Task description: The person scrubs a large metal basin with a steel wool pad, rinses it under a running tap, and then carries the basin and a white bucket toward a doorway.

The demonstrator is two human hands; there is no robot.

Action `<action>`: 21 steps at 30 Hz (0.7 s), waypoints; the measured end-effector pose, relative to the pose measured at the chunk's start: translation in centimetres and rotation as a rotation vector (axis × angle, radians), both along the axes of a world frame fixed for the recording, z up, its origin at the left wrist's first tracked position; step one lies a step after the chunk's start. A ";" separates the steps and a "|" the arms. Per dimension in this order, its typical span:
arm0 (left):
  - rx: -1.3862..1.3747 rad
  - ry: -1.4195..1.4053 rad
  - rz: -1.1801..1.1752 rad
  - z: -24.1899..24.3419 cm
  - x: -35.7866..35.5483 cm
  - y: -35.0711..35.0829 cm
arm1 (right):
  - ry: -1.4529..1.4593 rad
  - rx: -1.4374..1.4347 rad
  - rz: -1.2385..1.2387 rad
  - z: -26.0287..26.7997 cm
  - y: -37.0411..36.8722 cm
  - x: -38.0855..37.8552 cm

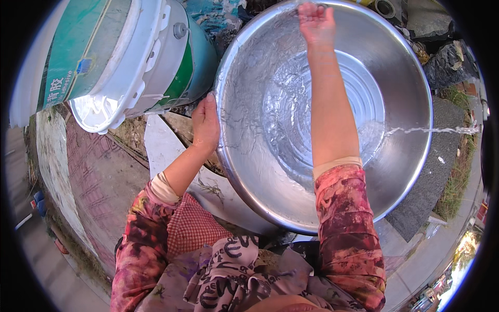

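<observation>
Before me lies a wide, round stainless steel basin (405, 89) with swirling water (288, 105) in its bottom. My left hand (206, 123) grips the basin's left rim, thumb up along the edge and the other fingers hidden. Across the basin reaches my right arm, and my right hand (316, 23) is at the far inner wall by the rim, palm side up with its fingers curled. Whether those fingers hold anything cannot be seen. A thin stream of water (436, 130) enters over the right rim and lands near the basin's middle.
White-and-green plastic buckets (144, 70), one tipped with its mouth towards me, crowd the left of the basin. Beyond the right rim are a black plastic bag (448, 66), a dark grey mat (425, 171) and grass (454, 187). A pale board (218, 195) lies under the basin's near left side.
</observation>
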State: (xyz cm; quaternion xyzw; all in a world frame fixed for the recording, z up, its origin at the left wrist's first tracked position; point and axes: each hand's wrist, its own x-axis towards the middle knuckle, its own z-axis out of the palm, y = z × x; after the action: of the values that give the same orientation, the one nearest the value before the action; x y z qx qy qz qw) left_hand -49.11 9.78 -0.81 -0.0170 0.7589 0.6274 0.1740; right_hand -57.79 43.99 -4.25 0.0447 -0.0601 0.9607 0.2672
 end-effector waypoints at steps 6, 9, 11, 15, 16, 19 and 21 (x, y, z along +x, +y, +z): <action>-0.026 0.049 0.003 0.0 -0.1 0.1 | -1.529 0.473 -0.528 -6.0 16.1 23.5; 0.037 0.017 -0.051 0.2 0.0 0.0 | -2.002 1.044 -0.441 -9.1 9.4 37.9; 0.002 -0.003 -0.043 0.3 0.0 0.1 | -1.914 0.520 0.044 -9.4 1.4 43.0; 0.019 -0.002 -0.030 0.2 0.1 0.3 | -1.484 -0.045 0.570 -10.1 -14.1 36.7; 0.019 0.002 -0.029 0.2 0.1 0.3 | -1.402 0.002 0.522 -9.8 -17.4 32.8; 0.017 0.002 -0.024 0.1 0.0 0.1 | -0.986 -0.194 0.668 -8.4 -19.0 16.0; 0.002 0.052 -0.046 0.1 -0.1 -0.1 | -0.702 -0.346 0.439 -5.4 -14.1 5.9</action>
State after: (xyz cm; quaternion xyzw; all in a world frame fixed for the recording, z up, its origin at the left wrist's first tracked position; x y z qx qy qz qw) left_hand -49.19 9.71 -0.66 0.0170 0.7626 0.6242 0.1688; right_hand -51.93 29.94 -9.63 -0.3177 0.0251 0.9475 0.0237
